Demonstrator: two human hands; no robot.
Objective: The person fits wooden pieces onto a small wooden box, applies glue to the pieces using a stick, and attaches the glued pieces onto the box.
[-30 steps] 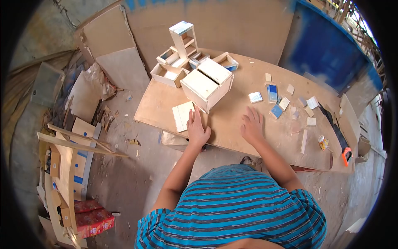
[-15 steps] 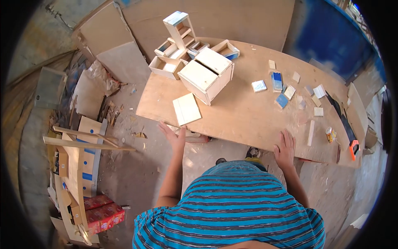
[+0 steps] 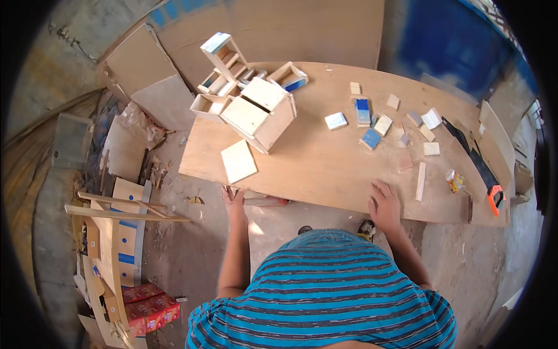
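Observation:
My left hand (image 3: 233, 198) is at the table's front edge, just below the near corner of a pale square wooden panel (image 3: 238, 161). Its fingers point forward and look apart, with nothing seen in them. My right hand (image 3: 385, 207) rests on the front edge of the wooden table (image 3: 314, 168), fingers stretched out and holding nothing. A pale wooden cabinet-like box (image 3: 261, 119) with a dark gap across its top stands beyond the panel. Right of my right hand lies a thin wooden strip (image 3: 421, 181).
Small open wooden boxes (image 3: 210, 106) and an upright frame (image 3: 224, 53) cluster at the back left. Blue and pale blocks (image 3: 362, 112), a small can (image 3: 454, 181) and a handsaw (image 3: 495, 199) lie on the right. Red cartons (image 3: 152, 311) sit on the floor at left.
The view has shifted, so the table and its things appear farther left. My left hand has moved slightly right along the edge, its fingers closer together. My right hand stays on the edge.

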